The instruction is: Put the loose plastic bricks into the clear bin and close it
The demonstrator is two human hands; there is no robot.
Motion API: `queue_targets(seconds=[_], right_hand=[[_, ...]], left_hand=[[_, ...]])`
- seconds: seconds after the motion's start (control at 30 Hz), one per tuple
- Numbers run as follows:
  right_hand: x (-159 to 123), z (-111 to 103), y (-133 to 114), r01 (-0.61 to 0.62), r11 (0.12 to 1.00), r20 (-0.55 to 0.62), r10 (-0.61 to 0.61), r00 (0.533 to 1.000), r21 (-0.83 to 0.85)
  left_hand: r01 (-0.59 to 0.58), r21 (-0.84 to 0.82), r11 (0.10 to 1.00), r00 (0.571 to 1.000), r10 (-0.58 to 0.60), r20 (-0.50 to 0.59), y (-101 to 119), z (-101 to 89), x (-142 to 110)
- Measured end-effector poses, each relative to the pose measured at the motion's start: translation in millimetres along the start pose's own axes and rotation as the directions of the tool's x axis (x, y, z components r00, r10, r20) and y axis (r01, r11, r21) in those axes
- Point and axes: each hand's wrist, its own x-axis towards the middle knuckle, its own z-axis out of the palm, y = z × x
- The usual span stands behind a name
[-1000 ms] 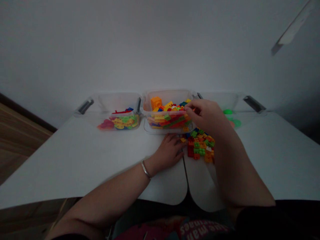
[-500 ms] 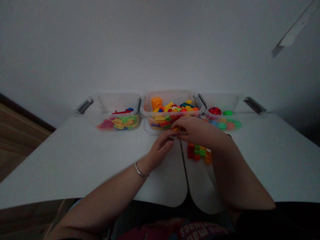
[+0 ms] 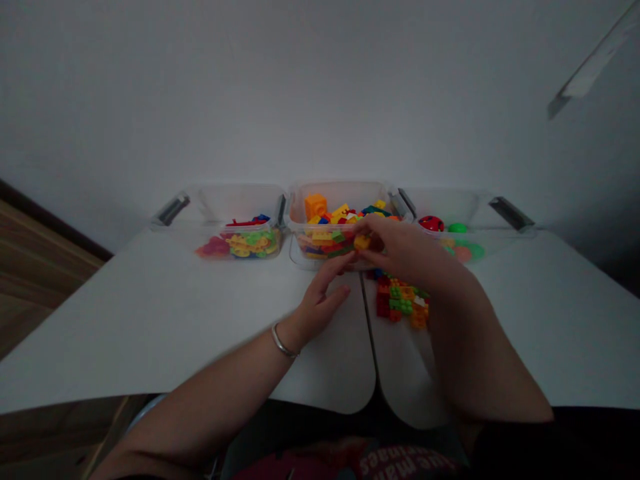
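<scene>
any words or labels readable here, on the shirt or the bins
Printed top: upside-down, cut-off lettering, perhaps "man"; the rest is too blurred to read.
Clear plastic bins: no readable text.

My right hand [image 3: 395, 250] pinches a small yellow-orange toy brick [image 3: 362, 243] at 12 o'clock, while a loose pile of colored bricks [image 3: 400, 300] lies at 1 o'clock on the table [image 3: 550, 320].

R hand [image 3: 397, 248] pinching orange toy brick [image 3: 362, 243], L hand [image 3: 317, 308] open nearby, loose bricks [image 3: 400, 300]
</scene>
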Motion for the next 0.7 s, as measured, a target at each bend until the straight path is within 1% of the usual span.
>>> queue_targets(seconds=[0.1, 0.17, 0.23, 0.3, 0.4, 0.5, 0.6, 0.7], right_hand=[[-0.4, -10.6, 13.0, -0.042, 0.999, -0.138, 0.042, 0.99, 0.001], [1.2, -13.0, 23.8, -0.074, 0.997, -0.274, 0.073, 0.959, 0.008], [3.9, -10.6, 33.9, -0.103, 0.994, -0.379, 0.106, 0.919, 0.029], [7.3, -4.5, 42.1, -0.112, 0.993, -0.418, 0.121, 0.9, 0.045], [12.8, 6.2, 50.1, -0.082, 0.997, -0.415, 0.079, 0.906, 0.01], [16.6, 12.4, 53.2, -0.052, 0.997, -0.379, 0.024, 0.925, -0.063], [17.1, 11.9, 50.6, -0.052, 0.991, -0.29, 0.015, 0.957, -0.12], [15.3, 8.2, 42.5, -0.1, 0.98, -0.192, 0.067, 0.979, -0.17]], left_hand=[[-0.008, 0.073, 0.997, 1.0, 0.007, 0.014, 3.7, 0.2, 0.5], [0.003, 0.111, 0.994, 1.0, -0.005, 0.026, 4.3, 0.9, 1.1], [0.012, 0.151, 0.988, 0.999, -0.017, 0.034, 3.8, 2.0, 2.2], [-0.002, 0.206, 0.979, 0.999, -0.007, 0.044, 2.7, 3.3, 3.9], [-0.022, 0.316, 0.949, 0.995, -0.009, 0.095, 0.0, 5.5, 6.2], [-0.024, 0.43, 0.902, 0.983, -0.057, 0.173, -3.0, 7.7, 6.6], [-0.041, 0.492, 0.869, 0.973, -0.078, 0.219, -4.2, 9.6, 6.0], [-0.065, 0.523, 0.85, 0.965, -0.08, 0.25, -2.9, 10.8, 5.7]])
